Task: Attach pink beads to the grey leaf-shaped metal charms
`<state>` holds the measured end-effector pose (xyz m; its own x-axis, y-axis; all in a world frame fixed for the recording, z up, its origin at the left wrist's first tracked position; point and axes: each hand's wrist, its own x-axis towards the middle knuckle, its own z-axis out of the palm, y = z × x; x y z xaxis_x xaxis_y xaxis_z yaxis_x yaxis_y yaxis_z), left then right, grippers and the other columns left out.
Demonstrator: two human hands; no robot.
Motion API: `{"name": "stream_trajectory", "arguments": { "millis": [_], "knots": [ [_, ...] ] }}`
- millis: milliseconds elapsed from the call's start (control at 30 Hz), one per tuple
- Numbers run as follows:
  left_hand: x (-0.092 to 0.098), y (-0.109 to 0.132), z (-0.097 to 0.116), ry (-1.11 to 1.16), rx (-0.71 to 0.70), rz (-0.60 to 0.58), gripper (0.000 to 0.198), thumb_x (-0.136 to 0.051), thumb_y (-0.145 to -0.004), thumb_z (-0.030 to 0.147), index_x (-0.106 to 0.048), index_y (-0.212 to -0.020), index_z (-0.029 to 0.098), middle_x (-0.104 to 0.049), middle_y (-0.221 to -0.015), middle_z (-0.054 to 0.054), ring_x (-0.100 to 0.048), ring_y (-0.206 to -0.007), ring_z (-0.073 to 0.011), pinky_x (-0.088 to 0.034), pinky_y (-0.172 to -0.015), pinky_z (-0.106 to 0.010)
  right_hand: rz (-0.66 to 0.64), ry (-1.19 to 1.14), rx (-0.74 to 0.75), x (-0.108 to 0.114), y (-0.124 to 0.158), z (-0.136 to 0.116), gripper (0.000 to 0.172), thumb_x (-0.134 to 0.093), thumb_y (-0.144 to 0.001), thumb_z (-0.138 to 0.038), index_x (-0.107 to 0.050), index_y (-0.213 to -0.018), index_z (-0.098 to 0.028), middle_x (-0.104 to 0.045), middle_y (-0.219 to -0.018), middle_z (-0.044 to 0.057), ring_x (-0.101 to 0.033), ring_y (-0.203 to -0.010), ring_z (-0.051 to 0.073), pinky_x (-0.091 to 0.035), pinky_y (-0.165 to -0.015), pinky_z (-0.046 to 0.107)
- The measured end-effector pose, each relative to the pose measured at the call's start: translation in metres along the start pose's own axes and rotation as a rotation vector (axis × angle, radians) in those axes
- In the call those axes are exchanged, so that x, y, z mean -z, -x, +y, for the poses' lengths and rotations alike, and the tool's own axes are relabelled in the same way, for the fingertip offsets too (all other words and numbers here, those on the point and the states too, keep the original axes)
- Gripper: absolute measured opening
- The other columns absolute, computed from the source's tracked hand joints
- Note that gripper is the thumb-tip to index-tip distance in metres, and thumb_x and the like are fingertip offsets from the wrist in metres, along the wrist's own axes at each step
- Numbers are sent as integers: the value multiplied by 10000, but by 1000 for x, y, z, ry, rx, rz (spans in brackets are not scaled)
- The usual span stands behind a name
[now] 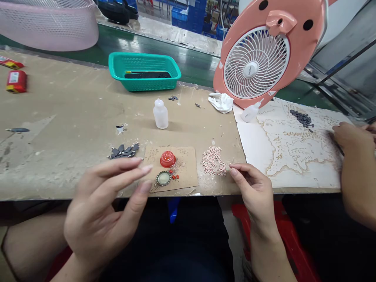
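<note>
1. At about ten o'clock from the middle of the worktop, well out to the left, lies one long dark pointed sliver (18, 130), apart from the rest.
2. Toward eight o'clock hangs the person's left hand (102, 211), thumb and fingers apart, with nothing that I can see between them.
3. Between nine and ten o'clock sits a heap of flat dark-grey leaf-shaped pieces (123, 150). Pale specks show at several ends, so I'd judge these are the finished share, though whether the specks are fixed on is too small to tell.
4. Centrally, a square of brown cardboard (188, 156) carries a small glossy red plastic cup (168, 158), a crimped metal bottle cap (163, 178) and some red crumbs (174, 177); they look ready for use.
5. Close by at three o'clock spreads a loose patch of tiny pale-pink beads (212, 158). Plenty remain, so supplies seem far from used up.
6. Just beyond, toward four o'clock, the right hand (255, 192) has thumb and forefinger together beside the beads; I can't tell whether one is pinched.
7. Around two o'clock, on a cream map-printed sheet (282, 149), lies another heap of dark chips (302, 118), probably work left to do, near a co-worker's hand (354, 135).
</note>
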<state>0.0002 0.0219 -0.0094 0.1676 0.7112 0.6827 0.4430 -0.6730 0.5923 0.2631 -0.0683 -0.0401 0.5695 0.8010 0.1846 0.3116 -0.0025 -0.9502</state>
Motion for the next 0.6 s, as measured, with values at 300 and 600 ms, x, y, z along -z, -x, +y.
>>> {"name": "stream_trajectory", "arguments": {
  "millis": [300, 600],
  "knots": [
    [-26, 2, 56, 948, 761, -745, 107, -676, -900, 246, -778, -933, 260, -668, -802, -2, -609, -706, -112, -488, -613, -208, -254, -469, -11, -33, 40, -30, 161, -693, -866, -450, -697, -851, -290, -563, -1017, 27, -611, -839, 152, -576, -736, 341],
    [-26, 8, 43, 1171, 1113, -746, 238, -803, -778, 379, -729, -714, 161, -574, -641, 17, -439, -523, -48, -362, -460, -135, -107, -31, 361, -38, 61, -38, 404, -709, -846, -115, -732, -1118, -413, -511, -1091, 24, -527, -1022, 183, -495, -857, 357]
  ]
}}
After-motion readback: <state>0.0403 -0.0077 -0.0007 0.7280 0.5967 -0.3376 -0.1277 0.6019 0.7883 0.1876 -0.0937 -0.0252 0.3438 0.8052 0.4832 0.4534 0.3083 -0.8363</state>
